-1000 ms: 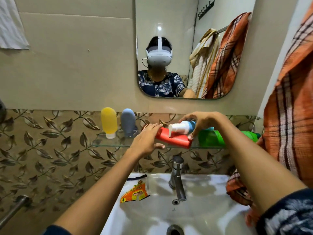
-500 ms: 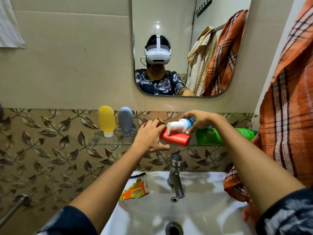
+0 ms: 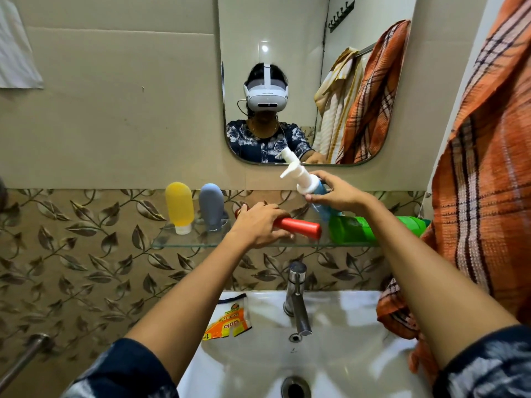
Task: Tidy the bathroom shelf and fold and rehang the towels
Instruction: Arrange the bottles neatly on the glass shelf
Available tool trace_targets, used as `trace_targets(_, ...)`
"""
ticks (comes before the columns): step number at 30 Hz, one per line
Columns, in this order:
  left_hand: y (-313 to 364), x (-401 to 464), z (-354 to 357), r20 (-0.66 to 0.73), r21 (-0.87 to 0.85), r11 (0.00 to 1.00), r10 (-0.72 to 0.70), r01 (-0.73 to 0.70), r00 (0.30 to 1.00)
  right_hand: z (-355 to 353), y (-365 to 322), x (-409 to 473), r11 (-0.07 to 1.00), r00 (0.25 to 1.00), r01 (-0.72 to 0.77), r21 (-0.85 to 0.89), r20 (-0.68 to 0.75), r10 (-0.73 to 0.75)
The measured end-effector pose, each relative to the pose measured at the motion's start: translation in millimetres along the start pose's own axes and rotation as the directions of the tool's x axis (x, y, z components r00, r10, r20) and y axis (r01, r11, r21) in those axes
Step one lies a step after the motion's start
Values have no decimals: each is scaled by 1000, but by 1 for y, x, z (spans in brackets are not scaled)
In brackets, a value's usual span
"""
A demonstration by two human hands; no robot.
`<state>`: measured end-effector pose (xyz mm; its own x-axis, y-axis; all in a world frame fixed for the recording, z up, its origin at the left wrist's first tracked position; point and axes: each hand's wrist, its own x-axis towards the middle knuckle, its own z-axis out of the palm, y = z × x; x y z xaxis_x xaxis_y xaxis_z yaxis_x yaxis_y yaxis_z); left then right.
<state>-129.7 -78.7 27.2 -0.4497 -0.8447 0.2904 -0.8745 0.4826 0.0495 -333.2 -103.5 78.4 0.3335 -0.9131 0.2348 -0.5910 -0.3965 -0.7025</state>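
At the left end of the clear glass wall shelf (image 3: 178, 242) we see a yellow rounded squeeze tube (image 3: 179, 206) standing on its white cap, and just beside it a grey rounded squeeze tube (image 3: 212, 205) standing the same way. Next, our left hand (image 3: 260, 225) lies over a red plastic bottle (image 3: 301, 227) that is on its side on the shelf; the fingers curl around its left part and the right end sticks out. To the right, our right hand (image 3: 334, 193) grips a blue transparent bottle with a white pump head (image 3: 304, 179) at its neck and holds it tilted, with the pump pointing up and left in front of the rounded wall mirror (image 3: 275, 53). The bottom of this bottle is near a green plastic bottle (image 3: 373, 228) lying on its side on the right part of the shelf. At the far right an orange checked towel (image 3: 488, 173) hangs down to the white ceramic sink (image 3: 344, 354).
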Motion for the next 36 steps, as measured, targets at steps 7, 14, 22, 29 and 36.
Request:
trace_targets(7, -2, -7, -11, -396, -535, 839, -149, -96, 906, 7, 6, 0, 982, 987, -68, 176, -129, 92)
trace_targets(14, -8, 0, -10, -319, -925, 370, -624, -90, 713, 16, 2, 2, 964, 983, -91, 251, -134, 128)
trace_targets(22, -12, 5, -4, -302, -906, 420, -561, -49, 771, 27, -5, 2, 977, 983, -98, 191, -135, 125)
trace_targets(29, -11, 3, -3, -252, -929, 371, -603, -14, 757, 29, -10, 1, 976, 978, -133, 171, -138, 158)
trace_targets(36, -9, 0, -5, -250, -929, 369, -628, -1, 737, 30, -14, -1, 971, 976, -140, 196, -137, 169)
